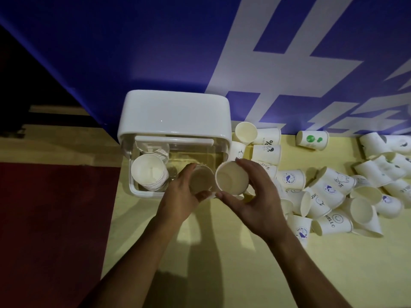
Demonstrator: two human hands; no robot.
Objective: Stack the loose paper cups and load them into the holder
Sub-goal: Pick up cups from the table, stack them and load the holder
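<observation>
- Left hand (180, 196): I see the fingers curled round a paper cup (201, 181), mouth facing up toward the camera. The thumb lies on the near side of the rim.
- Right hand (258, 196): it grips a second paper cup (232, 178) by the rim, fingers on the far side and thumb on the near side. The mouth also faces up.
- The two held cups sit side by side, rims just beside each other. I cannot tell whether they touch.
- Both held cups are above the near right part of the holder (175, 112), a white unit with a clear section on the side toward me.
- Stack of cups (149, 172): nested, mouth up, inside the clear section at its left end.
- Loose cups (329, 185): a pile lying mostly on their sides on the yellow table (222, 274), to the right of the holder. Several overlap or lean on each other.
- Among them, a cup printed "HELLO" (333, 223) lies at the near edge of the pile. A cup with a green mark (312, 140) lies apart at the far side.
- Blue banner with white lettering (111, 52): directly behind the holder and the table.
- Red floor (44, 218): to the left of the table.
</observation>
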